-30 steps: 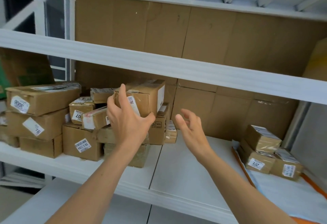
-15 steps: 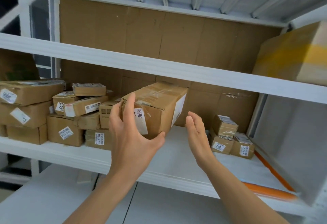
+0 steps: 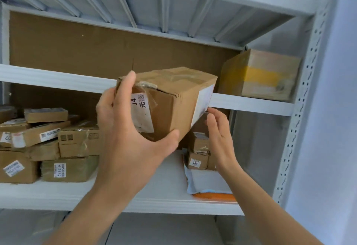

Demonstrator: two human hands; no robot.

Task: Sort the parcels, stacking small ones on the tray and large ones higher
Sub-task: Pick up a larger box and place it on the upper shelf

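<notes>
My left hand (image 3: 127, 140) grips a large brown cardboard parcel (image 3: 173, 99) by its near end, fingers over the top edge and thumb under the bottom. The parcel hangs in the air at the height of the upper shelf's front edge (image 3: 251, 102). My right hand (image 3: 220, 138) is open just below and right of the parcel's far end, fingers straight, at most brushing it. Behind my right hand, small parcels (image 3: 197, 159) are stacked on the orange-rimmed tray (image 3: 214, 196), which is lined with white padding. A big box with yellow tape (image 3: 260, 76) stands on the upper shelf.
A pile of several brown parcels (image 3: 48, 148) fills the left of the middle shelf (image 3: 154, 202). A perforated white upright (image 3: 297, 109) bounds the shelves at the right. Brown cardboard backs the upper shelf, whose left and middle parts hold nothing visible.
My left hand lifted the large parcel off the pile and carried it right and upward to the upper shelf's edge. My right hand followed beneath its far end. The view tilted up.
</notes>
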